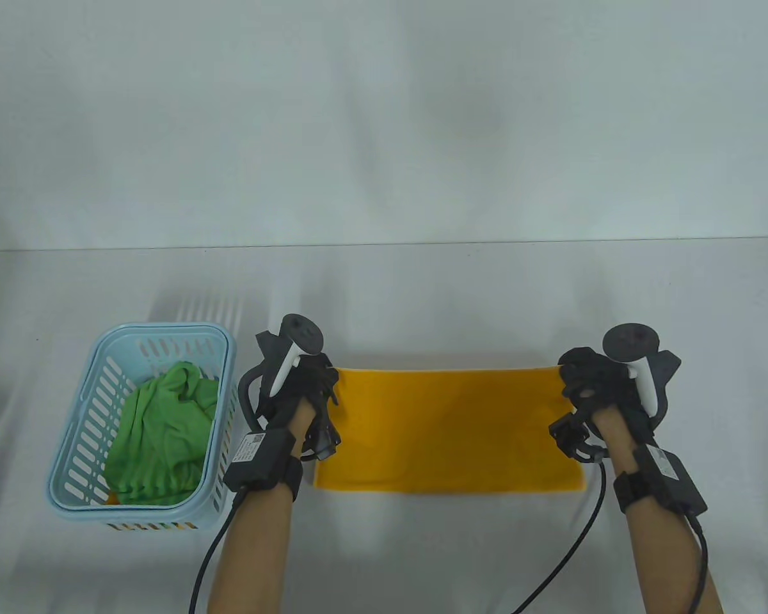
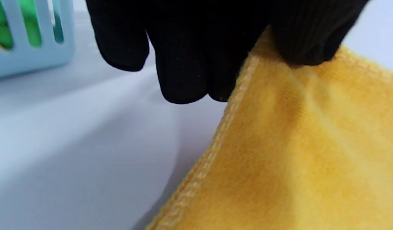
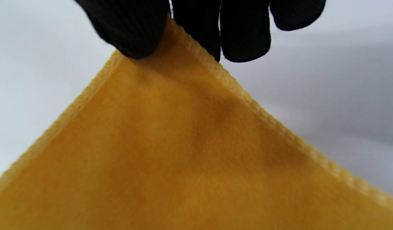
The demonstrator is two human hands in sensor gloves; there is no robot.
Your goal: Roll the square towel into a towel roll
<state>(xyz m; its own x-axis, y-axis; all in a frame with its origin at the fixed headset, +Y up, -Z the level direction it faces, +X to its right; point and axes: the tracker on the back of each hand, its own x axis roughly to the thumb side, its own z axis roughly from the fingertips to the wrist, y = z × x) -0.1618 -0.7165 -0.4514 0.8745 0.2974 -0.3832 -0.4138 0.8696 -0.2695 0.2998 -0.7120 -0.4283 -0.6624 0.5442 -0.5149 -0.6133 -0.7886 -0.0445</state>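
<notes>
White table [image 1: 422, 288] | wrist views: hems pinched | overhead: basket [image 1: 83, 422]

We see our right hand [image 3: 196, 22] hanging in from the top, black-gloved, pinching the corner of the towel [image 3: 183, 153]. The thumb [image 3: 129, 28] presses the yellow cloth from the front; the other fingers [image 3: 244, 35] curl behind its stitched hem. Below the hand the towel spreads wide over the pale table [image 3: 327, 80].

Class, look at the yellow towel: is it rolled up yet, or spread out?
Spread out, unrolled. The yellow towel is one flat sheet; the left hand and right hand pinch its far corners.
</notes>
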